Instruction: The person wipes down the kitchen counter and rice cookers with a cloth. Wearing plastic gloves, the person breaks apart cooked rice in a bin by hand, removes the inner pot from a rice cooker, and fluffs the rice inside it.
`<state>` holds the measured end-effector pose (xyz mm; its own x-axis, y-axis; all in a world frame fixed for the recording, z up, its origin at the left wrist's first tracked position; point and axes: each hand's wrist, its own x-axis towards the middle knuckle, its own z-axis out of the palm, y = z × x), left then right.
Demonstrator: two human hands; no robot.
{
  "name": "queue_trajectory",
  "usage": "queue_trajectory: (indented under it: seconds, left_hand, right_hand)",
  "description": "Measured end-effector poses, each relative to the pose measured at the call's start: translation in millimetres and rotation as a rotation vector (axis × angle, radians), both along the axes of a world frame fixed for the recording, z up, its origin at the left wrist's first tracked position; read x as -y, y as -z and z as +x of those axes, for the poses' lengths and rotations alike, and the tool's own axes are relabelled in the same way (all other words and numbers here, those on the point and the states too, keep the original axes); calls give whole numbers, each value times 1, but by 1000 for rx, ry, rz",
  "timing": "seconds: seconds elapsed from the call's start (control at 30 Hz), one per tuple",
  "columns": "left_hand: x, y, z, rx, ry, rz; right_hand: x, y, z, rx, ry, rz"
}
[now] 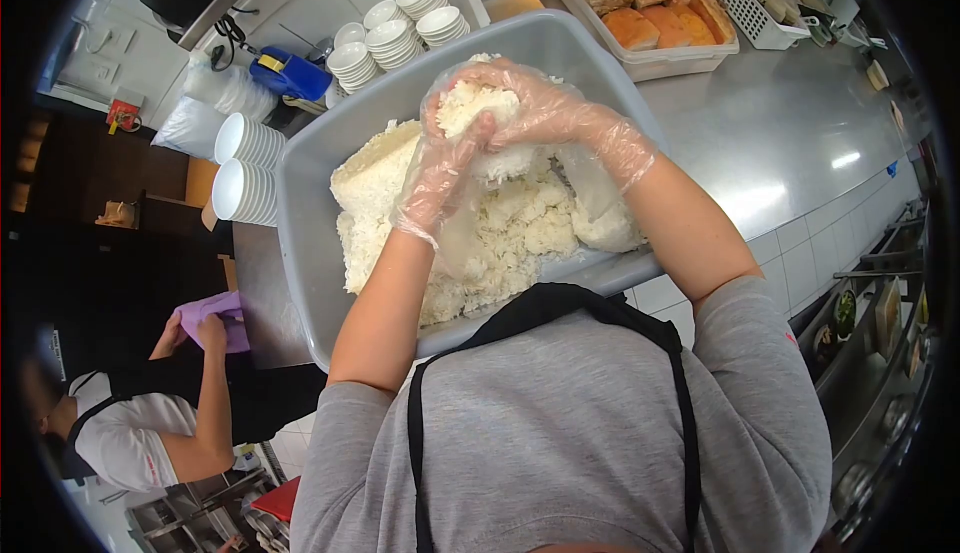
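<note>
Both my hands wear clear plastic gloves and meet over a large grey tub (303,283) of white rice (515,223). Between them is a clump of rice (478,106). My left hand (435,173) cups it from the left and below, its fingers wrapped round. From the right, my right hand (535,108) curls over the same clump, thumb against its front. A big block of rice (375,168) lies at the tub's left side, with loose rice below my hands. Something white in clear plastic (605,208) rests at the tub's right side.
Stacked white bowls (245,191) stand left of the tub, small cups (390,38) behind it. A bin of bread (650,8) and a white basket (750,3) are at the back right. A co-worker (150,423) at the left holds a purple cloth (220,321).
</note>
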<state>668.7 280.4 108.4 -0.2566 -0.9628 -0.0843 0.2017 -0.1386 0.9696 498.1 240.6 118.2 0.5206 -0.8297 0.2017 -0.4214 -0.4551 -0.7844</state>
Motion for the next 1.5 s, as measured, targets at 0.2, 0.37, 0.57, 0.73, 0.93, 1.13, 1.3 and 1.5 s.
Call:
queue_trajectory:
  seconds: [0.2, 0.37, 0.57, 0.73, 0.93, 1.13, 1.3, 1.5]
  left_hand:
    - [0, 9, -6, -80, -45, 33]
    - [-5, -1, -9, -155, -47, 176]
    - [13, 42, 21, 1079, -60, -1085]
    - [7, 32, 25, 1037, 87, -762]
    - [7, 23, 4, 298, 70, 6]
    - [-6, -11, -11, 421, -8, 64]
    - [1, -11, 0, 637, -60, -412]
    - [-33, -26, -38, 1656, 285, -968]
  right_hand:
    - [-5, -15, -3, -49, 52, 26]
    - [-5, -20, -3, 16, 55, 33]
    - [-9, -23, -6, -72, 167, 201]
    - [-11, -17, -17, -58, 157, 217]
    - [-10, -21, -15, 16, 14, 320]
    - [13, 15, -13, -20, -4, 105]
    - [2, -14, -11, -48, 249, 226]
    - [12, -7, -25, -151, 485, 62]
